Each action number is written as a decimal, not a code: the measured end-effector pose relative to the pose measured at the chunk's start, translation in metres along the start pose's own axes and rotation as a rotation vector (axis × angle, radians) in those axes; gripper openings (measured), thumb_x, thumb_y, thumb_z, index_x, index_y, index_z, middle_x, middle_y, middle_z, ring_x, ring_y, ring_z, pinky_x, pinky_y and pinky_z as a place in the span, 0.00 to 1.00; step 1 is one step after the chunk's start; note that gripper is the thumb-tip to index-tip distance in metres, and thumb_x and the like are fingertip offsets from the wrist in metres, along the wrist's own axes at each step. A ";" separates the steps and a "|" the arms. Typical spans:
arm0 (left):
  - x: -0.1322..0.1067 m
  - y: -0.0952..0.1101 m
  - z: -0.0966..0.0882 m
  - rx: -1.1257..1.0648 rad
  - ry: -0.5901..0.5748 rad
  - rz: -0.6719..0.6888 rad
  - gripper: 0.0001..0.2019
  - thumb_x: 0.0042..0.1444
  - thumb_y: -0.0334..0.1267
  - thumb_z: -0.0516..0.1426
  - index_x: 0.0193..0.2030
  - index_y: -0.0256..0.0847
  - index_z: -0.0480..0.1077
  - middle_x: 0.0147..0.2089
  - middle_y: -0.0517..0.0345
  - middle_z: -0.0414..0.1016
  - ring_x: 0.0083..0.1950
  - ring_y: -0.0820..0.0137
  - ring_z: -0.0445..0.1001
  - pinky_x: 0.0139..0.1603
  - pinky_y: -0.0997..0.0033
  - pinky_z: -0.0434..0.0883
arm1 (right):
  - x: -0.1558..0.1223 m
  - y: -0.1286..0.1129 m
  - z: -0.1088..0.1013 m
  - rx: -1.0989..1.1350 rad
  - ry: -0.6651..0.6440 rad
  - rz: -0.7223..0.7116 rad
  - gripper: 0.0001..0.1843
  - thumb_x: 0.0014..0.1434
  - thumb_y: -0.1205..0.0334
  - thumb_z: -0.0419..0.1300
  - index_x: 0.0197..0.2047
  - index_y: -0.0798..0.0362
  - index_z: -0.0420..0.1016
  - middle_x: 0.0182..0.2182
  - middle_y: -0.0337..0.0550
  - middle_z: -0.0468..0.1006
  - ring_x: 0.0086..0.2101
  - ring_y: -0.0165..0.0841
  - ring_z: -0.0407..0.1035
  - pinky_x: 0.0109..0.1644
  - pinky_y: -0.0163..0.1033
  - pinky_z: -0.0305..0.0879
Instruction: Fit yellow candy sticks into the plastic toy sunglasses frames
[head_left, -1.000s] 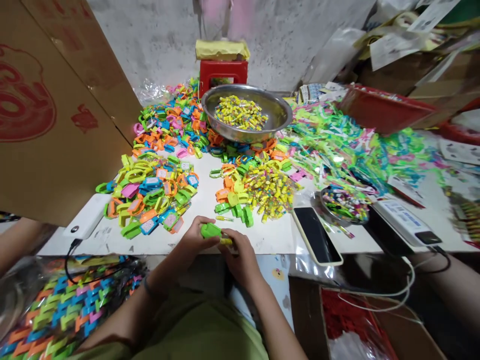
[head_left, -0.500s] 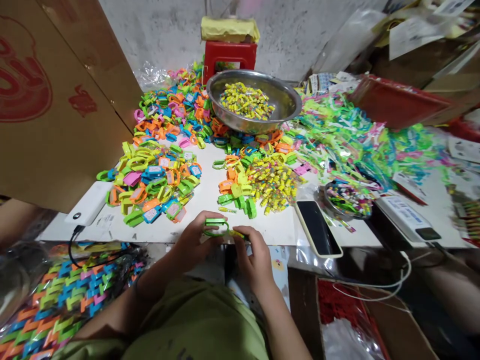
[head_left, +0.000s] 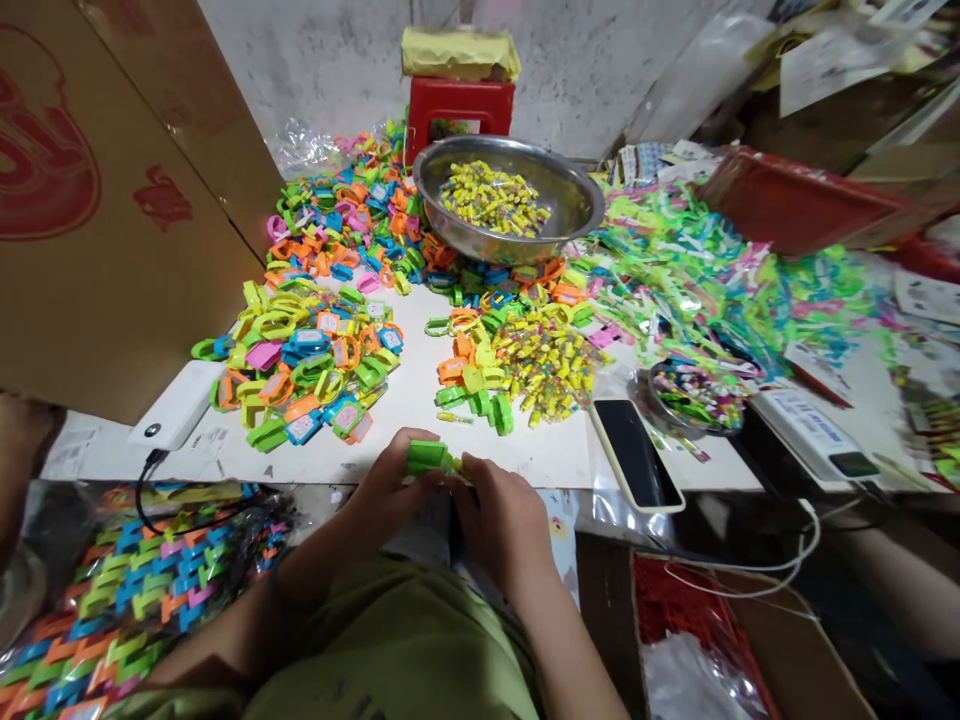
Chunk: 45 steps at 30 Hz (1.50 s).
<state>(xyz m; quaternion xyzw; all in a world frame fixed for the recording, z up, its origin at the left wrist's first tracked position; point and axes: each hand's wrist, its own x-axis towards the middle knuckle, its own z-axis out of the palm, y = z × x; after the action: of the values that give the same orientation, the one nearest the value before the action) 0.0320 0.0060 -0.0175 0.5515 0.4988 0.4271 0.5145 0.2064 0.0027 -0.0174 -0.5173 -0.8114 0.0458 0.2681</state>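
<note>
At the table's front edge, my left hand (head_left: 394,488) is closed around a green toy watch (head_left: 426,457), its broad green side turned up. My right hand (head_left: 504,508) pinches a small yellow-wrapped tube (head_left: 458,465) against the watch's right end; the fingers cover most of the tube. Just beyond my hands lie a few loose toy watches (head_left: 472,378) in orange, yellow and green, beside a heap of yellow-wrapped tubes (head_left: 551,365). To the left is a pile of colourful toy watches (head_left: 307,365), several with printed faces.
A steel bowl (head_left: 510,245) of yellow tubes stands before a red stool (head_left: 461,100). A cardboard box (head_left: 150,300) rises at left. A phone (head_left: 634,455), a small bowl (head_left: 694,400) and white power banks (head_left: 814,432) lie at right. Other people's arms (head_left: 892,565) show at both sides.
The green watch has turned from showing its open loop to showing its broad side. My right hand has come left, bringing the yellow tube against the watch's end.
</note>
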 end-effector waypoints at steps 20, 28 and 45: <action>-0.003 0.005 -0.018 -0.006 -0.022 -0.203 0.23 0.56 0.49 0.60 0.54 0.46 0.59 0.32 0.64 0.68 0.28 0.73 0.66 0.28 0.75 0.63 | 0.018 -0.005 0.017 -0.082 -0.048 -0.153 0.16 0.63 0.57 0.54 0.25 0.49 0.72 0.15 0.38 0.71 0.19 0.30 0.62 0.29 0.39 0.41; 0.026 0.042 -0.081 0.613 0.399 0.017 0.19 0.57 0.48 0.57 0.53 0.45 0.67 0.53 0.53 0.73 0.52 0.60 0.71 0.51 0.64 0.68 | 0.051 0.015 0.046 -0.074 -0.121 0.017 0.22 0.60 0.45 0.61 0.50 0.52 0.72 0.38 0.49 0.76 0.39 0.42 0.68 0.39 0.41 0.53; 0.100 -0.008 -0.006 1.076 0.081 0.241 0.12 0.62 0.40 0.54 0.46 0.38 0.74 0.52 0.46 0.72 0.54 0.56 0.66 0.57 0.53 0.63 | 0.035 -0.007 0.003 1.059 -0.006 0.162 0.18 0.68 0.44 0.44 0.41 0.48 0.63 0.35 0.43 0.75 0.35 0.37 0.71 0.39 0.43 0.65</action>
<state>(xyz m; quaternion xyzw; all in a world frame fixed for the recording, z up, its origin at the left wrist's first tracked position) 0.0391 0.1056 -0.0293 0.7729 0.5995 0.1887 0.0878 0.1882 0.0300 -0.0037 -0.3719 -0.6355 0.4711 0.4856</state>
